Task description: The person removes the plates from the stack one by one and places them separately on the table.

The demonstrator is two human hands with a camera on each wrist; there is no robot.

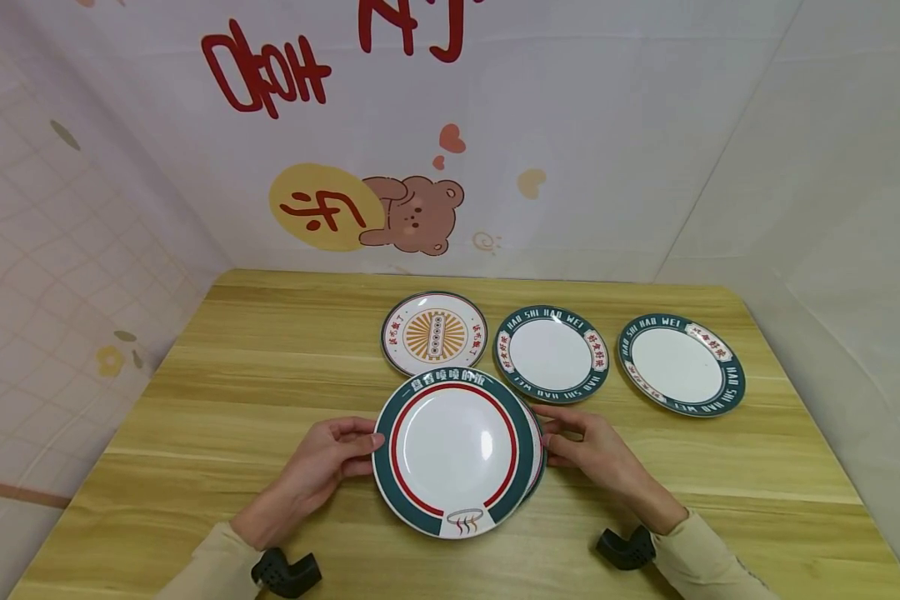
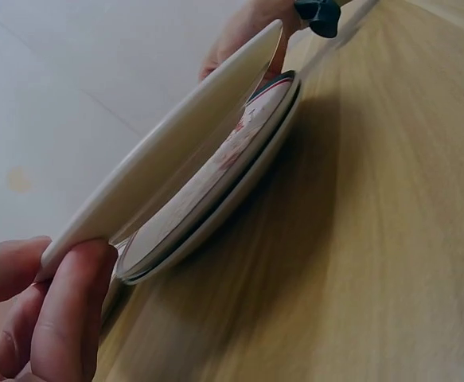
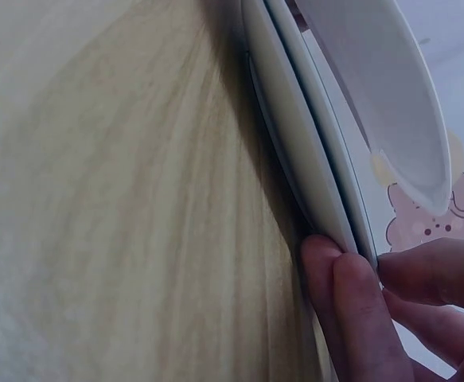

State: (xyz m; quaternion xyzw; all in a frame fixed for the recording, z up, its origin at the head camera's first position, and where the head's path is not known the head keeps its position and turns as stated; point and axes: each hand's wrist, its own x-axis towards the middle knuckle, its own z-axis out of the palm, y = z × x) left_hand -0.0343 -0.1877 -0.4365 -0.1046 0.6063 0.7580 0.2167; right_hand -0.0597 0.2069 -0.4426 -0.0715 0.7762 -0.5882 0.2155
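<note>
My left hand [image 1: 332,460] pinches the left edge of a white plate [image 1: 453,454] with a dark green rim and a red ring. In the left wrist view this plate is raised at a tilt over two stacked plates [image 2: 204,208], with a gap between. The upper one of the stack has red print. My right hand [image 1: 596,450] pinches the right edge of that pair, thumb on top and fingers [image 3: 363,306] beneath, as the right wrist view shows. From the head view the top plate hides most of the stack; only its right rim shows.
Behind the hands lie a plate with an orange sunburst [image 1: 416,346], a green-rimmed plate [image 1: 551,354], and another green-rimmed plate [image 1: 678,367] farther right. The wooden table [image 1: 270,350] meets a printed cloth wall [image 1: 585,208] at the back.
</note>
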